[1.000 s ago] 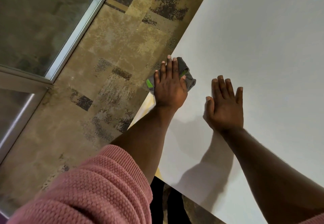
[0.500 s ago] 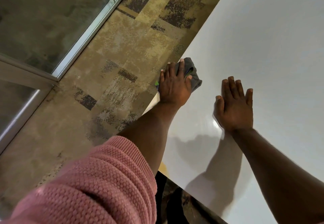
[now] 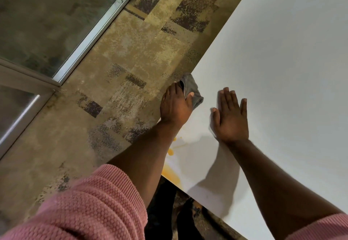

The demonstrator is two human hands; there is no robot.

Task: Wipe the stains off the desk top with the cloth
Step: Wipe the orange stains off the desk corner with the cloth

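A grey cloth lies bunched at the left edge of the white desk top. My left hand presses on the cloth, fingers curled over the desk edge and thumb on the fabric; most of the cloth is hidden under it. My right hand rests flat on the desk a little to the right, fingers spread, holding nothing. Orange-yellow stains mark the desk near its front left corner, below my left forearm, with smaller spots above them.
Patterned beige and brown carpet lies left of the desk. A glass partition with a metal frame runs along the far left. Pink knitted sleeves fill the lower foreground. Dark space shows under the desk's front edge.
My left hand has slid the cloth along the left desk edge and curled over it. The view shifted, so the orange stains near the corner now show. My right hand stays flat.
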